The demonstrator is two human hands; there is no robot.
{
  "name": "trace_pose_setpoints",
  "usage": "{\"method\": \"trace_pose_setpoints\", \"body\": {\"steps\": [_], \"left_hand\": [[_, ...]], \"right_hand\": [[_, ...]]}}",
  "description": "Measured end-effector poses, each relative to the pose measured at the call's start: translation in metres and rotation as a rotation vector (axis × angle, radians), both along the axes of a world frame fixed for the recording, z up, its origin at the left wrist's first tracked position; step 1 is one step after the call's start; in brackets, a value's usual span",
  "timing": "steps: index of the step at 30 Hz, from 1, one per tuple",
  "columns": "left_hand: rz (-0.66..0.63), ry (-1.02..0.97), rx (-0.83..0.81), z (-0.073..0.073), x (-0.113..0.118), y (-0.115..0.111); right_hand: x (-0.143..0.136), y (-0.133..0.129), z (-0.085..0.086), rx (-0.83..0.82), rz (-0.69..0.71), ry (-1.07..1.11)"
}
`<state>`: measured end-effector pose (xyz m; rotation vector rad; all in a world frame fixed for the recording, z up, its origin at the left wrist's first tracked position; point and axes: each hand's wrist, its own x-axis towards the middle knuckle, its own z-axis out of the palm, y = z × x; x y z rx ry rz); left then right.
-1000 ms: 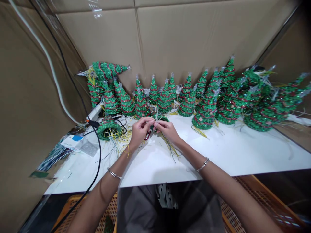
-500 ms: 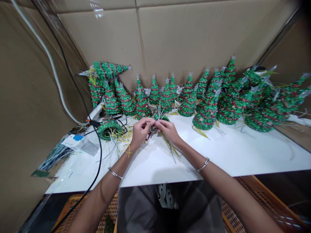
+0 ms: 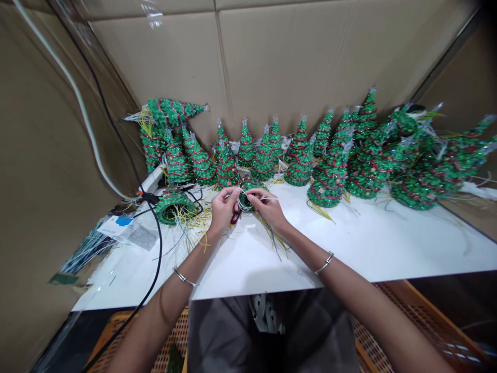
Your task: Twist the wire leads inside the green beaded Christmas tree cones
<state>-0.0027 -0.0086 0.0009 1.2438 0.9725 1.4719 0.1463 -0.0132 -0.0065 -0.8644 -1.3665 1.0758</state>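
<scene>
Both hands meet over a green beaded tree [image 3: 254,185] that lies with its hollow base toward me. White wires [image 3: 244,206] loop out of that base. My left hand [image 3: 225,207] pinches the white wires between thumb and fingers, beside a small red-handled tool [image 3: 235,216] that its fingers partly cover. Just to the right, my right hand [image 3: 267,207] is closed on white wires too, their loose ends sticking out to the right. Yellow and dark wires [image 3: 274,238] spread on the table below it. The exact wire crossing between the fingertips is too small to tell.
Several beaded trees [image 3: 301,163] stand along the back of the white table [image 3: 349,248]. Another lies with its open base [image 3: 174,207] at left, near wire scraps. A black cable [image 3: 160,243], a plastic packet [image 3: 142,235] and a wire bundle [image 3: 91,248] are at left. Orange crates [image 3: 430,316] sit below.
My hands have drawn slightly apart at the fingertips. The white wires that stood up in a fan now run between the hands and out to the right. More of the lying tree and red tool shows.
</scene>
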Motion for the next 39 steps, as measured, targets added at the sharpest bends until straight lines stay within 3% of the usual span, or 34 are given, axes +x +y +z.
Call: {"method": "trace_pose_setpoints", "body": {"steps": [6,16,32,36,39], "left_hand": [[0.072,0.029,0.032,0.0029,0.0026,0.0004],[0.079,0.031,0.039,0.0023,0.0044,-0.0015],[0.095,0.093,0.061,0.0005,0.0026,0.0],[0.074,0.079,0.035,0.0015,0.0021,0.001],[0.023,0.0,-0.002,0.0022,-0.0007,0.0043]], "right_hand": [[0.0017,-0.0013,-0.0018,0.035,0.014,-0.111],[0.0024,-0.0038,0.0007,0.023,0.036,-0.134],[0.0031,-0.0013,-0.0029,0.115,-0.04,-0.217],[0.0025,-0.0012,-0.0015,0.044,-0.01,-0.156],[0.0021,0.0014,-0.0024,-0.014,0.036,0.037]]}}
